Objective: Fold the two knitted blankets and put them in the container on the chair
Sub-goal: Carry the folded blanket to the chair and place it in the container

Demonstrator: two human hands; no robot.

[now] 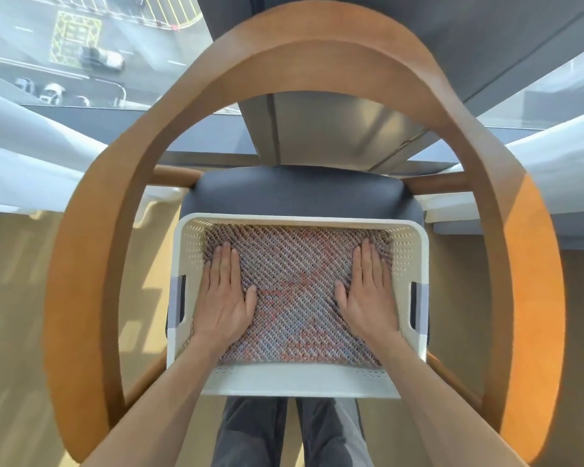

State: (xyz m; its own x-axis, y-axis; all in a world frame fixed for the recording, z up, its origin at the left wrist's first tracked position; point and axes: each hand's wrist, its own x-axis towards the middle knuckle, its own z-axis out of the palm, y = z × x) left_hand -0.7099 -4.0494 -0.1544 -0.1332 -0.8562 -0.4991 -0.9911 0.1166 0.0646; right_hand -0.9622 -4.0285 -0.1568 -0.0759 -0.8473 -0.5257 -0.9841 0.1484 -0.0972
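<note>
A folded knitted blanket (295, 291) in mixed pink, grey and blue yarn lies flat inside the white perforated container (300, 379). The container stands on the dark grey seat (297, 190) of a wooden chair. My left hand (223, 294) rests palm down on the blanket's left side, fingers together and flat. My right hand (368, 291) lies the same way on its right side. Neither hand grips anything. Only one blanket surface shows; whether another lies beneath it is hidden.
The chair's curved wooden armrest and back (317, 59) ring the container closely. A window behind looks down on a street, with white curtains (31, 156) at both sides. My legs in grey trousers (290, 433) stand at the container's near edge.
</note>
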